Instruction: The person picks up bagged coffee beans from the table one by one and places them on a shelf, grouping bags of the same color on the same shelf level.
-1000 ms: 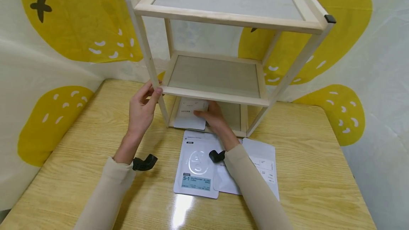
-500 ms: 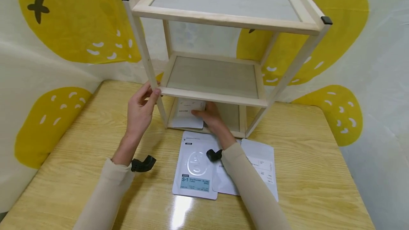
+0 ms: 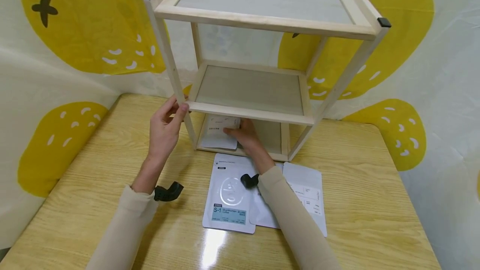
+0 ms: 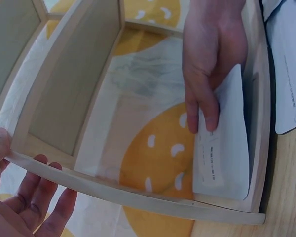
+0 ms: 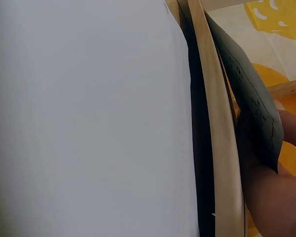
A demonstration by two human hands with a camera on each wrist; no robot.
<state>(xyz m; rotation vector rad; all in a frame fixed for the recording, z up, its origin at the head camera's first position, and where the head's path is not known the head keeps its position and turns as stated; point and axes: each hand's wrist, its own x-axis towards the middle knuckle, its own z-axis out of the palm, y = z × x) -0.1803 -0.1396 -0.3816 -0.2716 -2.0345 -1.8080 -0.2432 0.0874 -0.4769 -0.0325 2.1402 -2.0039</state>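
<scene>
At the left front post of a three-tier wooden shelf rack [image 3: 251,113], my left hand [image 3: 164,127] grips the post at the height of the middle tier, thumb in front and fingers behind. Under that tier my right hand [image 3: 248,136] pinches the right side of a white coffee pouch [image 3: 219,136], thumb on top. The pouch lies at the left of the bottom tier, printed label up. In the left wrist view the pouch [image 4: 229,163] sits close to the rack's side; its far end is hidden by the middle tier in the head view.
A white pouch with a blue S-1 label [image 3: 229,195] lies on the wooden table [image 3: 367,203] before the rack. Further white pouches [image 3: 313,195] lie beside it, partly under my right forearm. A patterned cloth [image 3: 450,95] hangs behind.
The pouch has shifted slightly left and inward on the bottom tier with my right hand on it. My left hand keeps its place on the post.
</scene>
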